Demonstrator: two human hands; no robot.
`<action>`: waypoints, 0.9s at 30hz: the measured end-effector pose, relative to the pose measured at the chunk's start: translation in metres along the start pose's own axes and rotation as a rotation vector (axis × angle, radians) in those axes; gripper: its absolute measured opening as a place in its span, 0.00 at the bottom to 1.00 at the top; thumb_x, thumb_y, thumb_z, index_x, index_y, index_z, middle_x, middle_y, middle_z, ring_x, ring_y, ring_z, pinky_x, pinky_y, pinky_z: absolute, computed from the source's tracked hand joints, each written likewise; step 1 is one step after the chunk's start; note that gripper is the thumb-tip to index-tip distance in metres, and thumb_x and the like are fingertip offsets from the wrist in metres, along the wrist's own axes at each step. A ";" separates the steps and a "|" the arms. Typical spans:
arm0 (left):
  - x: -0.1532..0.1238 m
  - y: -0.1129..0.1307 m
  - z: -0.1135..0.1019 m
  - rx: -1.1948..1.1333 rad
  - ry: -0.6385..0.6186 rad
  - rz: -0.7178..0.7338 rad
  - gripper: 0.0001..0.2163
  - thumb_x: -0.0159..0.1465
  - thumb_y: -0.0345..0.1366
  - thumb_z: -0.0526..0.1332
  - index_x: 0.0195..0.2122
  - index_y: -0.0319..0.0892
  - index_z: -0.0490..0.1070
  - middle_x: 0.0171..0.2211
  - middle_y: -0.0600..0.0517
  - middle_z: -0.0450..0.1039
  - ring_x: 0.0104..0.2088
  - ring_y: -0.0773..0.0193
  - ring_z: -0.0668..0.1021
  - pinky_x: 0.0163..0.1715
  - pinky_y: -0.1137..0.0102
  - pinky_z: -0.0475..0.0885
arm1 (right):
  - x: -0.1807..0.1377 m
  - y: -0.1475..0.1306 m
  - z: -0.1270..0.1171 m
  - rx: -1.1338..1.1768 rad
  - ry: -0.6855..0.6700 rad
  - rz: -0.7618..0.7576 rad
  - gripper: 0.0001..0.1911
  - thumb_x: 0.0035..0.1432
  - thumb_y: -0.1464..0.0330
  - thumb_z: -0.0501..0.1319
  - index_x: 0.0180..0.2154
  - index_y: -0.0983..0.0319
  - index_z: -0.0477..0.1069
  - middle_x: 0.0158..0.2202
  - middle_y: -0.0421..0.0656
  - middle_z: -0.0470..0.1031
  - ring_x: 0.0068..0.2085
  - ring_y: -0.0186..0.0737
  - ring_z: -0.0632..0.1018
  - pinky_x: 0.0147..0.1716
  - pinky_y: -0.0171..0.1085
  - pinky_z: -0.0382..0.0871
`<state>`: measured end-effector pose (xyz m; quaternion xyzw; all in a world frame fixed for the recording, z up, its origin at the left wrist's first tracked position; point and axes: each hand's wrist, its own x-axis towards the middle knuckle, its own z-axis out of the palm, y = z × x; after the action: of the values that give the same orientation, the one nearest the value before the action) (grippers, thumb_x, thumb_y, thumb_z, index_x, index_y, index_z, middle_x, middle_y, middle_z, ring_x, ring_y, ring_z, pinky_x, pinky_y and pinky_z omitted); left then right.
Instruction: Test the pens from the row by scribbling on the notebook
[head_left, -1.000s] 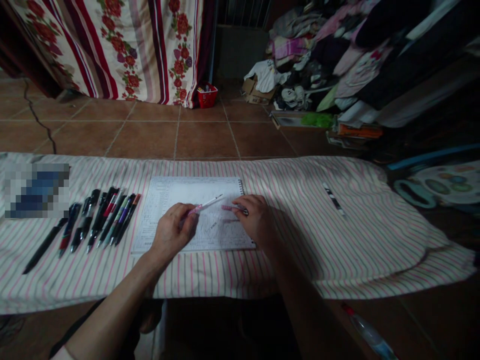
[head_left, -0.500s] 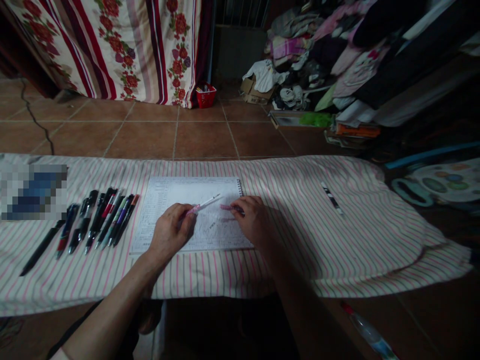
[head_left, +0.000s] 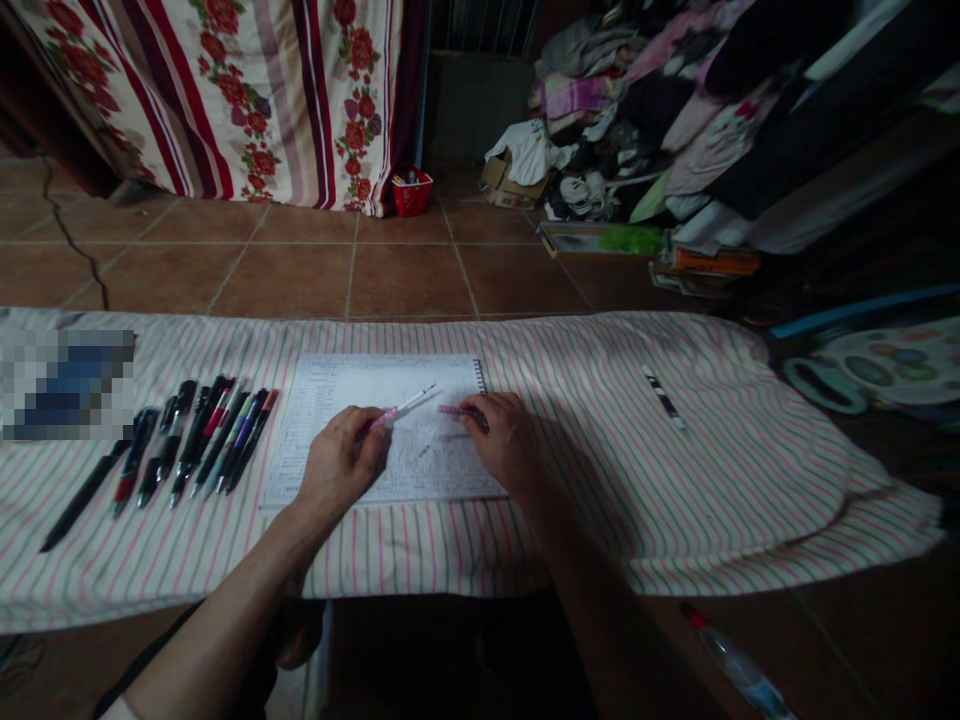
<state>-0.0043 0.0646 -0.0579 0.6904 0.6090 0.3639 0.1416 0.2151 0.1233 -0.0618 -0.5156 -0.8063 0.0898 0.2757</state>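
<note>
My left hand [head_left: 339, 458] pinches the pink part of a pen [head_left: 390, 413], from which a thin white refill [head_left: 412, 400] sticks out up and to the right. My right hand [head_left: 502, 435] is closed on a pink patterned pen barrel [head_left: 451, 409] with a darker end under the fingers. A small gap separates the two pieces. Both hands are over an open spiral notebook [head_left: 311, 390] covered in fine print or writing. Left of it lies a row of several pens [head_left: 217, 430]. A black-and-white pen [head_left: 664, 400] lies apart on the right.
A striped cloth [head_left: 720, 460] covers the table. A blurred-out blue item [head_left: 71, 385] lies at its left end. A plastic bottle [head_left: 739, 665] is below the front edge. Beyond are a red basket [head_left: 412, 192], a floral curtain [head_left: 292, 100] and piled clothes [head_left: 585, 95].
Both hands keep their holds, with the pen pieces shifting very slightly to the left. Nothing else has visibly moved.
</note>
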 end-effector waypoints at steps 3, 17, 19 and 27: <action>0.000 -0.001 0.000 0.000 0.004 0.003 0.10 0.65 0.37 0.53 0.41 0.40 0.70 0.31 0.50 0.71 0.33 0.63 0.74 0.35 0.67 0.69 | 0.000 -0.001 -0.001 0.022 0.004 0.001 0.04 0.55 0.73 0.59 0.33 0.60 0.72 0.34 0.46 0.76 0.39 0.46 0.72 0.40 0.42 0.64; -0.001 -0.004 -0.003 -0.022 0.029 0.013 0.11 0.64 0.36 0.53 0.44 0.40 0.70 0.32 0.50 0.73 0.33 0.63 0.75 0.35 0.68 0.70 | 0.000 -0.003 -0.002 -0.002 -0.009 0.003 0.03 0.55 0.73 0.60 0.33 0.62 0.72 0.33 0.46 0.76 0.38 0.45 0.72 0.40 0.41 0.64; -0.001 -0.004 -0.003 -0.029 0.028 0.002 0.11 0.64 0.36 0.53 0.44 0.40 0.70 0.32 0.50 0.73 0.32 0.63 0.74 0.35 0.68 0.70 | 0.000 -0.002 -0.001 -0.002 -0.024 -0.001 0.03 0.55 0.74 0.61 0.33 0.61 0.72 0.33 0.45 0.76 0.39 0.45 0.71 0.40 0.41 0.64; 0.000 -0.004 -0.002 -0.066 0.021 -0.068 0.11 0.63 0.37 0.53 0.43 0.40 0.71 0.34 0.49 0.74 0.33 0.63 0.74 0.35 0.66 0.70 | 0.000 -0.001 0.003 -0.014 -0.039 -0.010 0.04 0.53 0.75 0.62 0.32 0.61 0.73 0.34 0.46 0.76 0.40 0.46 0.70 0.42 0.42 0.64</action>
<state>-0.0090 0.0651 -0.0591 0.6603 0.6214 0.3859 0.1702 0.2129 0.1228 -0.0637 -0.5118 -0.8145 0.0928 0.2569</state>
